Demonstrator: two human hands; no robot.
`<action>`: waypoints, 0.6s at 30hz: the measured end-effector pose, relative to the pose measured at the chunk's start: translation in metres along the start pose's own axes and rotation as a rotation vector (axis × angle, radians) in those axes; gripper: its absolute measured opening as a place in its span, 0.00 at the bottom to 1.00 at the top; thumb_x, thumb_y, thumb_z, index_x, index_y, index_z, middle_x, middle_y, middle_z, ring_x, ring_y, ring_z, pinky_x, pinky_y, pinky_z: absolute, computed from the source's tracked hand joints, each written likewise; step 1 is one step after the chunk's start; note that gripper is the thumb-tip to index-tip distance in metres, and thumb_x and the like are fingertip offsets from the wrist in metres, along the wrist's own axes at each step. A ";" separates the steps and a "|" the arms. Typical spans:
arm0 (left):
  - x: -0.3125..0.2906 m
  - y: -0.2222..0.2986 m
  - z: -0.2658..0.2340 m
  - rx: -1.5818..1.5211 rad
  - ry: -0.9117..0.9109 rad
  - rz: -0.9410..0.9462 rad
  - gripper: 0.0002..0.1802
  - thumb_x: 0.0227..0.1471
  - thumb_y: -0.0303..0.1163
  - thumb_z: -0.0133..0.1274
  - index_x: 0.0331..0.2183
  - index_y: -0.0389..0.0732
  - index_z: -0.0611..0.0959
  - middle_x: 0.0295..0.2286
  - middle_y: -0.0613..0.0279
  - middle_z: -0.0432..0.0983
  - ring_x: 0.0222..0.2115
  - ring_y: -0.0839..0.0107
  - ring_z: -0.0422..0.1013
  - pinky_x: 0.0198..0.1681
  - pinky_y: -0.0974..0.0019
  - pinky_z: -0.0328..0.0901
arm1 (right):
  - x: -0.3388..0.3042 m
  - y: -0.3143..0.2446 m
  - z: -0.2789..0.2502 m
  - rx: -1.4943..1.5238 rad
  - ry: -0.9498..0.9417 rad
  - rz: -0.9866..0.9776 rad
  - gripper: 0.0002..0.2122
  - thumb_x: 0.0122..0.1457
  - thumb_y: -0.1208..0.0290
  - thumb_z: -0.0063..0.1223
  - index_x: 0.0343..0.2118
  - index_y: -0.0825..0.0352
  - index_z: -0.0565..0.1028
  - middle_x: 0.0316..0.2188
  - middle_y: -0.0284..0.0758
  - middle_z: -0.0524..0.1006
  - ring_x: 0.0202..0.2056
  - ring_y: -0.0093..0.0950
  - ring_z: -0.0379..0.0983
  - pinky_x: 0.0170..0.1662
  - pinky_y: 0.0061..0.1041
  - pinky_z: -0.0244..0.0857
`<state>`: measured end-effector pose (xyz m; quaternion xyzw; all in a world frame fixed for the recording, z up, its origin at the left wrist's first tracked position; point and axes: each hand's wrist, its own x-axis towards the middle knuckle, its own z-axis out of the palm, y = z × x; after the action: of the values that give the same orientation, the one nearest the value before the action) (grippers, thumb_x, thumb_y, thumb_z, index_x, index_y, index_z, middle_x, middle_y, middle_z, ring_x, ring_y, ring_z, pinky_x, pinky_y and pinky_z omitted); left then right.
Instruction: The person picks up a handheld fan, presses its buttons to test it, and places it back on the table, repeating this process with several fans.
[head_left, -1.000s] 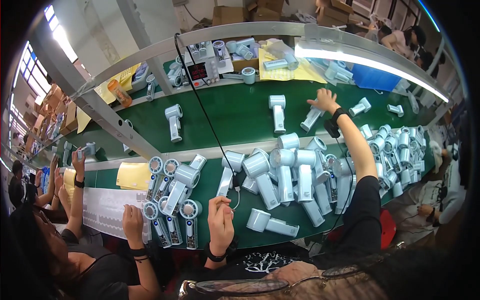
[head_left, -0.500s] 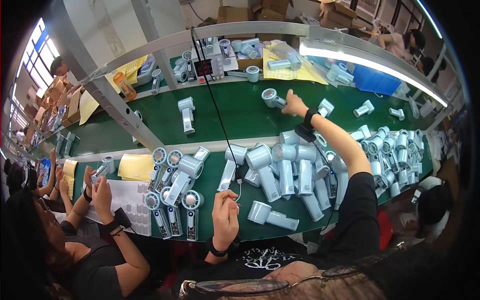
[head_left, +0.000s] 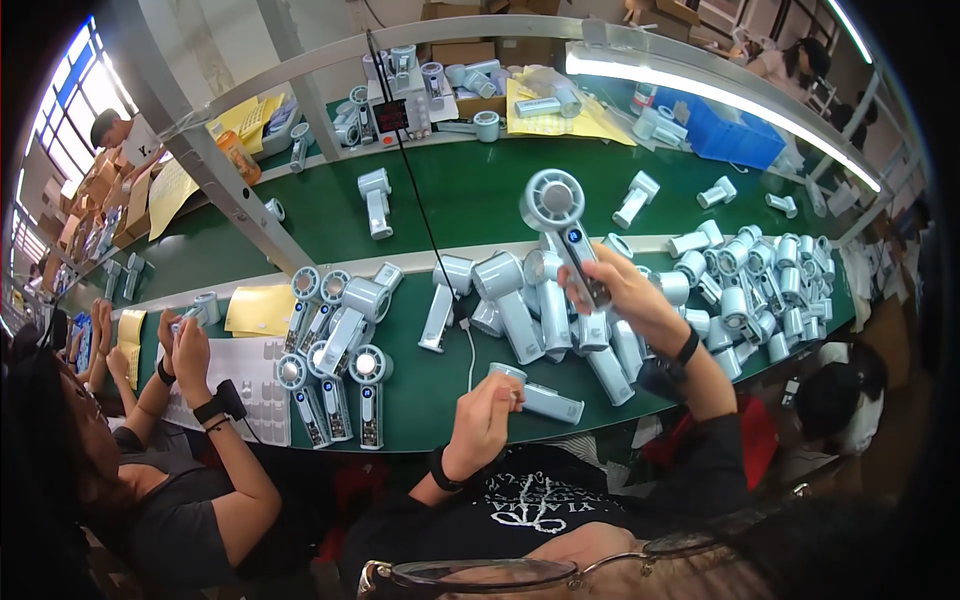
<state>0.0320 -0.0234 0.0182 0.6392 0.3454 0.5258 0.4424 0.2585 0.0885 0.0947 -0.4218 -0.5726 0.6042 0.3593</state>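
Observation:
My right hand [head_left: 625,290] is wrapped round the handle of a light-blue handheld fan [head_left: 552,200], lifted over the near bench with its round grille upward. A small blue light shows on the fan's handle. Low in the middle, my left hand [head_left: 480,425] is closed in a pinch where a thin white cable [head_left: 471,350] runs down to it; the cable's end is hidden by the fingers. Just beyond that hand, another fan [head_left: 552,402] lies on its side. A group of fans with lit blue displays [head_left: 370,400] rests to the left of the hand.
A heap of fans [head_left: 770,290] fills the right of the bench. Several fans lie on the green belt [head_left: 300,225] beyond. A black cord [head_left: 425,210] hangs from the metal frame [head_left: 480,30]. At the left, a co-worker's hands [head_left: 190,350] are over a white tray [head_left: 245,390].
My right hand has picked the fan up off the belt and brought it back over the near bench. My left hand has shifted slightly right, with the white cable reaching down to it.

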 end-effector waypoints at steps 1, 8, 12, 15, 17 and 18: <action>-0.002 0.002 0.005 0.008 0.014 -0.009 0.11 0.60 0.26 0.37 0.29 0.32 0.72 0.26 0.58 0.72 0.21 0.74 0.65 0.25 0.72 0.60 | -0.013 0.004 0.014 0.197 0.043 0.024 0.15 0.63 0.60 0.42 0.44 0.67 0.65 0.28 0.31 0.68 0.26 0.20 0.65 0.29 0.18 0.62; -0.003 0.008 0.032 0.145 -0.090 0.074 0.05 0.58 0.24 0.43 0.34 0.33 0.72 0.26 0.57 0.71 0.23 0.69 0.71 0.29 0.70 0.65 | -0.041 0.053 0.068 0.756 0.074 -0.151 0.18 0.64 0.60 0.38 0.51 0.67 0.61 0.34 0.35 0.66 0.31 0.25 0.63 0.34 0.26 0.62; -0.009 0.007 0.035 0.162 0.028 -0.008 0.04 0.57 0.23 0.45 0.34 0.32 0.73 0.25 0.57 0.72 0.23 0.69 0.72 0.27 0.70 0.65 | -0.041 0.062 0.087 0.899 0.064 -0.192 0.20 0.64 0.59 0.38 0.53 0.66 0.59 0.36 0.34 0.65 0.33 0.25 0.63 0.35 0.27 0.62; -0.008 0.006 0.032 0.175 0.072 -0.036 0.04 0.56 0.22 0.46 0.33 0.31 0.75 0.23 0.57 0.73 0.22 0.70 0.72 0.27 0.71 0.65 | -0.039 0.062 0.105 0.937 0.062 -0.217 0.20 0.64 0.59 0.37 0.54 0.66 0.58 0.38 0.34 0.64 0.34 0.25 0.62 0.37 0.28 0.62; -0.009 0.005 0.032 0.167 0.080 -0.046 0.04 0.56 0.21 0.46 0.32 0.31 0.75 0.22 0.57 0.73 0.22 0.70 0.72 0.26 0.71 0.65 | -0.039 0.063 0.112 0.946 0.079 -0.236 0.20 0.65 0.58 0.37 0.54 0.66 0.57 0.39 0.34 0.64 0.35 0.25 0.62 0.37 0.28 0.62; -0.009 0.004 0.032 0.154 0.119 -0.051 0.04 0.55 0.21 0.47 0.31 0.30 0.76 0.22 0.57 0.73 0.21 0.71 0.72 0.26 0.71 0.65 | -0.038 0.064 0.114 0.963 0.071 -0.239 0.20 0.65 0.58 0.37 0.54 0.65 0.57 0.39 0.34 0.64 0.35 0.25 0.62 0.38 0.29 0.62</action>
<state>0.0615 -0.0395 0.0171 0.6299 0.4266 0.5233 0.3840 0.1708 0.0035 0.0338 -0.1596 -0.2605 0.7399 0.5994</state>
